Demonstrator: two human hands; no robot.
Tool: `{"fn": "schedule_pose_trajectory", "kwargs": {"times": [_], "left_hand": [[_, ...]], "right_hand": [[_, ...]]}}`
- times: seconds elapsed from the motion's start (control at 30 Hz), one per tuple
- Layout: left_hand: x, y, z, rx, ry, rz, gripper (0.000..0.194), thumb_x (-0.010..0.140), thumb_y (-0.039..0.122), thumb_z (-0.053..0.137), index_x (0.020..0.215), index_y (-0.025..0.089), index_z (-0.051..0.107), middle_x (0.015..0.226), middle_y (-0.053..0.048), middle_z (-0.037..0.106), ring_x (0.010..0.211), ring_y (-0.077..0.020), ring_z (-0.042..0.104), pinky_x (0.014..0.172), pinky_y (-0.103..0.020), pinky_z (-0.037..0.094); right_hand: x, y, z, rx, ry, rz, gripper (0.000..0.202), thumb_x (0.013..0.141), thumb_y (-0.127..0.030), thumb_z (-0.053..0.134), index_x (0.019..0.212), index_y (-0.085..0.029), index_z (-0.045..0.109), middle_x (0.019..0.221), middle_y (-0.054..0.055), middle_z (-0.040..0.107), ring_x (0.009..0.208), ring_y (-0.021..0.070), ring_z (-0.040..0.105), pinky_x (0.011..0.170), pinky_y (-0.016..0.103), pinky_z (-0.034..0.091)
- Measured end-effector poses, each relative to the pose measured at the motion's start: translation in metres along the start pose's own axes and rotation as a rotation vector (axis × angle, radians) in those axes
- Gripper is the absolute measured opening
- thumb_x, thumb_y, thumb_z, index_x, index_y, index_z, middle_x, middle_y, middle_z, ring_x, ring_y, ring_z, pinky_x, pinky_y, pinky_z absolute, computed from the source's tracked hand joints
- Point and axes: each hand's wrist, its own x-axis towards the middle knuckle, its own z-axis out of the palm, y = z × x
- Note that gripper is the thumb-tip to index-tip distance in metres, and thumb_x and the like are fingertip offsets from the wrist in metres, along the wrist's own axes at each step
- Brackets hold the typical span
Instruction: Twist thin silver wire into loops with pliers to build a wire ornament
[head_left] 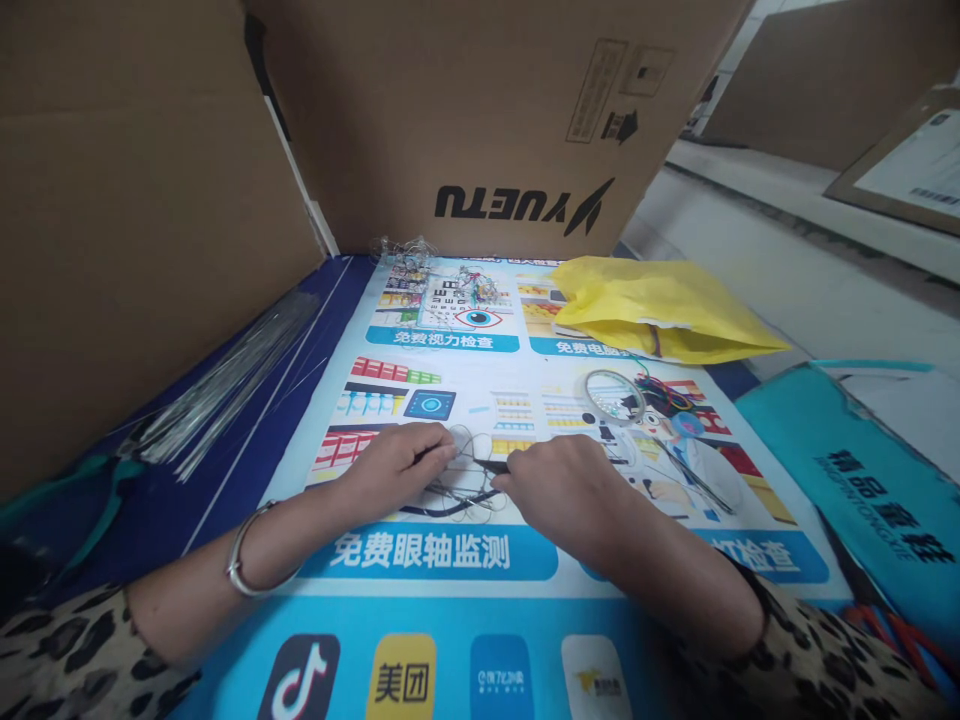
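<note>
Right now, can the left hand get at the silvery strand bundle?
Likely yes: between the left hand and the silvery strand bundle I see only flat printed sheet and blue cloth. That hand is pinching thin wire loops, though, so it would probably have to let go first.

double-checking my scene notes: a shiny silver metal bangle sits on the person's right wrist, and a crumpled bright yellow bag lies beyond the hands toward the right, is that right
Wrong wrist: the head view shows the shiny silver metal bangle above the left hand, not the right hand. The crumpled bright yellow bag does lie beyond the hands toward the right.
</note>
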Motion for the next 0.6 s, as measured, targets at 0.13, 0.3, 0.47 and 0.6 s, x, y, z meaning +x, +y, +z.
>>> {"fn": "schedule_pose_trajectory", "kwargs": {"times": [0.13, 0.3, 0.47, 0.6], "left_hand": [[-0.0017, -0.0007, 0.0020, 0.071, 0.053, 0.033, 0.026, 0.088, 0.026, 0.038, 0.069, 0.016, 0.052, 0.065, 0.001, 0.053, 0.062, -0.0103, 0.048, 0.056, -0.023, 0.034], [-0.0030, -0.0024, 0.0043, 0.129, 0.110, 0.034, 0.026, 0.089, 0.027, 0.037, 0.072, 0.016, 0.054, 0.066, 0.000, 0.056, 0.062, -0.0106, 0.049, 0.057, -0.023, 0.035], [-0.0047, -0.0030, 0.0056, 0.237, 0.121, 0.065, 0.026, 0.089, 0.026, 0.037, 0.074, 0.017, 0.056, 0.066, 0.000, 0.056, 0.062, -0.0108, 0.050, 0.057, -0.023, 0.036], [-0.0057, -0.0023, 0.0064, 0.371, 0.129, 0.147, 0.025, 0.087, 0.024, 0.038, 0.069, 0.017, 0.055, 0.062, 0.000, 0.055, 0.058, -0.0110, 0.048, 0.055, -0.024, 0.033]], "right_hand": [[-0.0006, 0.0000, 0.0003, 0.015, -0.022, 0.011, 0.033, 0.085, -0.038, 0.045, 0.071, -0.018, 0.066, 0.066, 0.008, 0.067, 0.059, 0.0205, 0.062, 0.049, 0.025, 0.036], [-0.0014, 0.0000, -0.0017, 0.030, -0.045, 0.012, 0.032, 0.086, -0.039, 0.044, 0.073, -0.019, 0.066, 0.068, 0.007, 0.067, 0.062, 0.0216, 0.063, 0.051, 0.026, 0.037], [-0.0022, -0.0005, -0.0029, 0.038, -0.022, 0.000, 0.032, 0.086, -0.038, 0.045, 0.072, -0.018, 0.066, 0.066, 0.007, 0.067, 0.061, 0.0214, 0.063, 0.048, 0.025, 0.036], [-0.0029, -0.0021, -0.0029, 0.031, -0.011, -0.001, 0.032, 0.086, -0.035, 0.045, 0.069, -0.018, 0.065, 0.064, 0.008, 0.066, 0.058, 0.0207, 0.062, 0.046, 0.024, 0.034]]}}
